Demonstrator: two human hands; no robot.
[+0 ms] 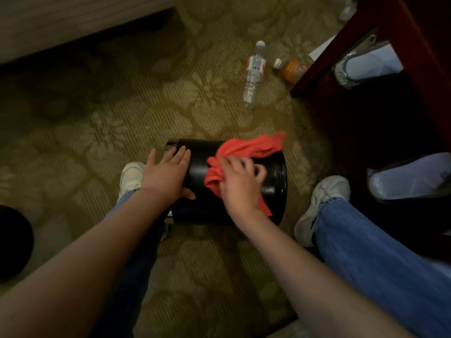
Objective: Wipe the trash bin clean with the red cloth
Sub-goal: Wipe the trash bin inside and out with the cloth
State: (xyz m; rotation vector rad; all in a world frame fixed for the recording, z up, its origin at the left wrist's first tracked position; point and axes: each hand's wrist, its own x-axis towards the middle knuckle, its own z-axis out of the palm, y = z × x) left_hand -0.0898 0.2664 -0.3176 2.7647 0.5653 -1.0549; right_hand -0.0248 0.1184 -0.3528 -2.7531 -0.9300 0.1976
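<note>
A black trash bin (273, 172) lies on its side on the carpet between my feet. My left hand (166, 174) rests flat on its left end, fingers straight, thumb against the near side. A red cloth (246, 148) is draped over the top of the bin. My right hand (240, 184) grips a bunched part of the cloth and presses it on the bin's curved side.
A clear water bottle (253, 74) and a small orange bottle (290, 68) lie on the patterned carpet beyond the bin. Dark wooden furniture (415, 45) stands at the right, with plastic-wrapped items under it. A bed base (61, 23) fills the upper left. My shoes (322, 206) flank the bin.
</note>
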